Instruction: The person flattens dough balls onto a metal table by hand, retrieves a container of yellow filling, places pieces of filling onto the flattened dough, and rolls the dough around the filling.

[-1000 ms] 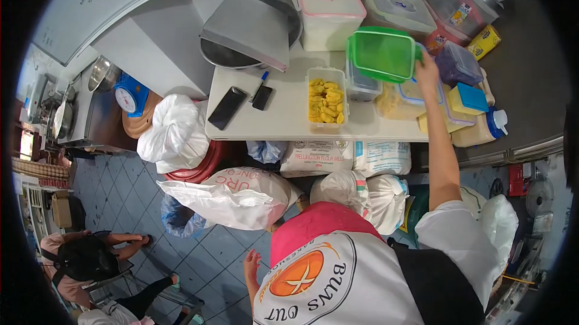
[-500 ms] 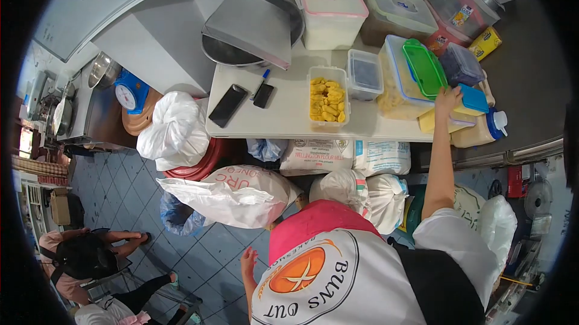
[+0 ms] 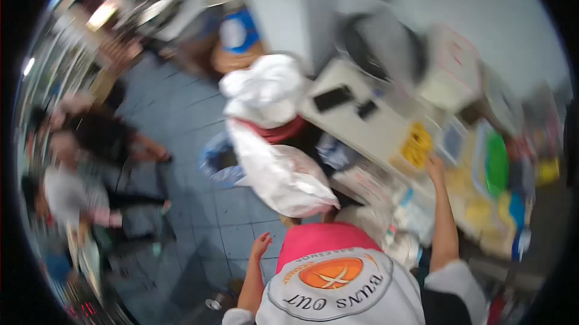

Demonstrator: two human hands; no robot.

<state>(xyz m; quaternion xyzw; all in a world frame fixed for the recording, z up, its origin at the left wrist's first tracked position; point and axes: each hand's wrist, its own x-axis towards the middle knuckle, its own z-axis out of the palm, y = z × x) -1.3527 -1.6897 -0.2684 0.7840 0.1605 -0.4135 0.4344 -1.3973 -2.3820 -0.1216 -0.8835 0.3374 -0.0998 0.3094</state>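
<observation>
My right hand (image 3: pixel 433 167) reaches over the front edge of the white table (image 3: pixel 347 131), right beside a clear container (image 3: pixel 403 162) of yellow pieces (image 3: pixel 417 144). Motion smears its fingers, so whether they touch or grip the container is unclear. Low on the left, away from the table, my left hand (image 3: pixel 262 245) hangs over the floor with loosely spread fingers and nothing in it. A container with a bluish lid (image 3: pixel 452 141) stands to the right of the yellow pieces. Further right is a larger tub with a green lid (image 3: pixel 496 165) on top.
A black phone (image 3: pixel 332 99) and a smaller dark item (image 3: pixel 366 109) lie on the table. White sacks (image 3: pixel 289 183) and a tied white bag (image 3: pixel 265 88) stand below and beside it. A blue-lined bin (image 3: pixel 218 171) is on the tiled floor. Blurred people (image 3: pixel 78 189) are at the left.
The view has swung left, blurring the scene. My right hand has left the green-lidded tub and blue lid and moved left to the container of yellow pieces. My left hand still hangs free.
</observation>
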